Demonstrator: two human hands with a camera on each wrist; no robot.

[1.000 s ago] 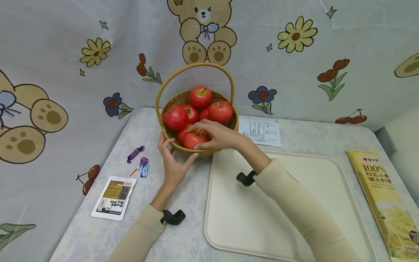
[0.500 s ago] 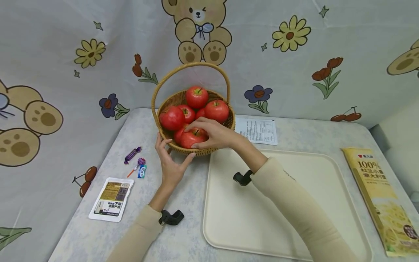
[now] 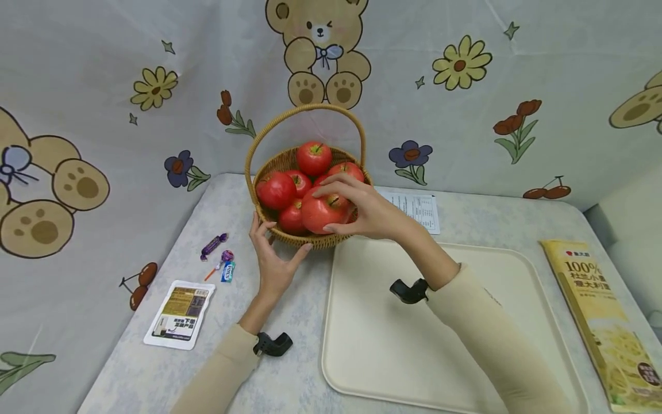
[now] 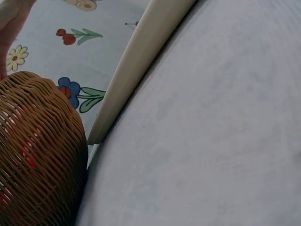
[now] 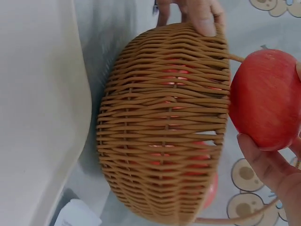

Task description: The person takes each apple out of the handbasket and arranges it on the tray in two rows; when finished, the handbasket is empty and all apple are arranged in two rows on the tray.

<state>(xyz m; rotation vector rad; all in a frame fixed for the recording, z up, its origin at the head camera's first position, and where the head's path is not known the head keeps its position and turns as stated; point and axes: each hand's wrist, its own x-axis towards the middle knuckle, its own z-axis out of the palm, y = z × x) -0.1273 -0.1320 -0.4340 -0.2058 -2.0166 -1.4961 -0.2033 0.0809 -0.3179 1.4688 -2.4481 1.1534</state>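
Note:
A brown wicker basket (image 3: 331, 240) with a tall arched handle holds several red apples (image 3: 276, 190). Over its front right rim, my right hand (image 3: 380, 213) grips one red apple (image 3: 323, 213) between thumb and fingers. The right wrist view puts this apple (image 5: 265, 99) above the rim, partly overlapping the handle behind. My left hand (image 3: 274, 264) holds the basket at its front left edge, fingers at the rim and thumb spread along the front. In the left wrist view the woven wall (image 4: 40, 150) fills the lower left, and the left fingers are out of sight.
A cream tray (image 3: 414, 345) lies right of the basket, with a yellow pasta bag (image 3: 600, 322) beyond it. Wrapped candies (image 3: 213, 246), a lollipop (image 3: 226, 256) and a white pouch (image 3: 179, 314) lie on the left. A printed sheet (image 3: 416, 210) sits behind the tray.
My right hand has lifted the front apple up and to the right, uncovering the apple beside it. The left hand stays at the basket's edge.

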